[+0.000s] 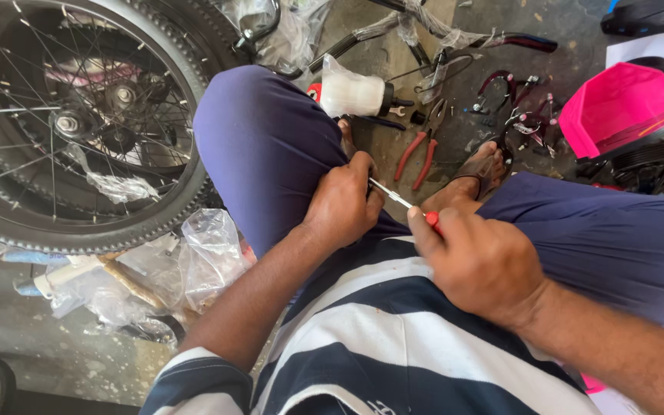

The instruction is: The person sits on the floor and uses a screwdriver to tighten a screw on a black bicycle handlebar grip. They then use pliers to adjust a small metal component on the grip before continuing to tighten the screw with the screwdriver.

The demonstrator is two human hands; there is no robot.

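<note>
My right hand (479, 260) is closed around the red handle of a screwdriver (393, 200), whose thin metal shaft points up and left. My left hand (343, 201) is curled into a fist at the shaft's tip, gripping a small part that its fingers hide. Both hands work low over my lap, between my knees in dark blue trousers (263, 146). My striped shirt fills the bottom of the view.
A spoked bicycle wheel (78, 123) with its tyre lies at the left, over crumpled clear plastic wrap (209, 253). Red-handled pliers (423, 150), a white bottle (353, 94), brake parts (520, 115) and a pink plastic piece (616, 104) lie on the concrete floor ahead.
</note>
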